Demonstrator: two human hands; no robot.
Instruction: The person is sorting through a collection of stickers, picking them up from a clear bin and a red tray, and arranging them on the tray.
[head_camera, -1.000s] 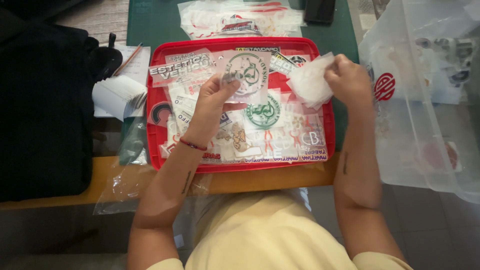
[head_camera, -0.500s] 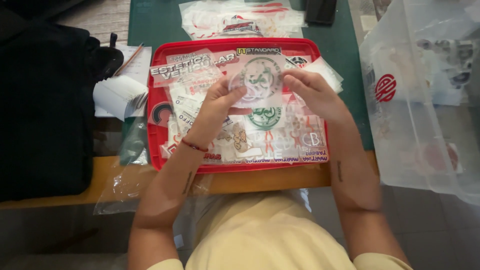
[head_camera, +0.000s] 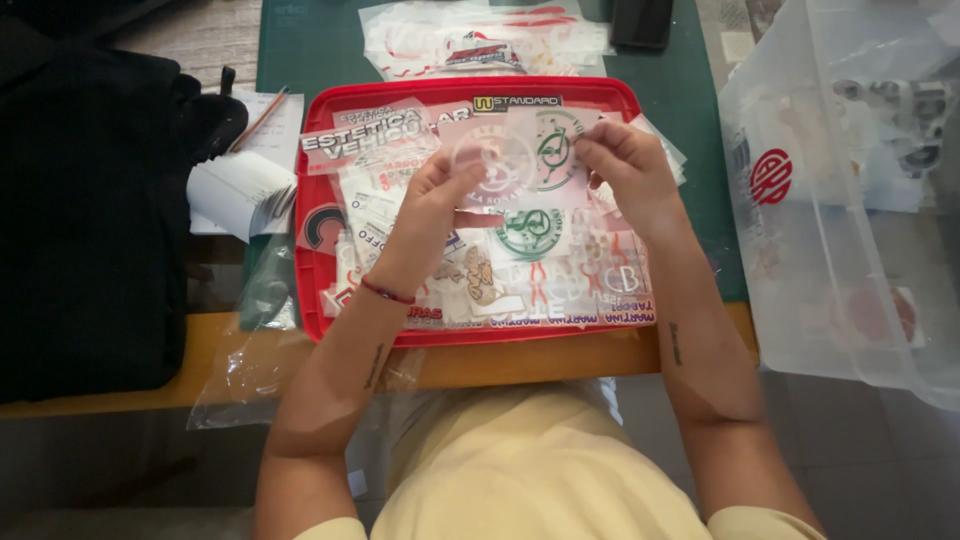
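Since a moment ago, both hands have lifted one clear sticker sheet (head_camera: 520, 165) a bit higher over the red tray (head_camera: 310, 290). It sits between the two hands. The left hand (head_camera: 435, 200) pinches its left edge with curled fingers. The right hand (head_camera: 625, 165) pinches its right edge the same way. More stickers (head_camera: 560, 280) lie in the tray below. A black bag (head_camera: 90, 220) sits to the left.

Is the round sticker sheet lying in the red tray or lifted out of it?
Lifted: both hands, left hand and right hand, hold the sticker sheet above the red tray.
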